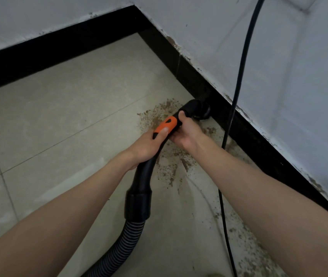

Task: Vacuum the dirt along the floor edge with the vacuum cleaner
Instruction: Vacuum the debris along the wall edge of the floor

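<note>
Dim, flat indoor light, soft shadows, wide-angle edge distortion, slight blur

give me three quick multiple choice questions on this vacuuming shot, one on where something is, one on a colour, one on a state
1. Where is the nozzle?
A. at the black skirting
B. mid-floor
C. lifted to the wall

2. What colour is the grip patch on the handle?
A. blue
B. orange
C. white

3. How is the handle held?
A. left hand only
B. right hand only
C. both hands

Answers:
1 A, the nozzle meets the skirting beside the dirt.
2 B, the patch is orange.
3 C, the left hand and right hand both grip it.
</note>
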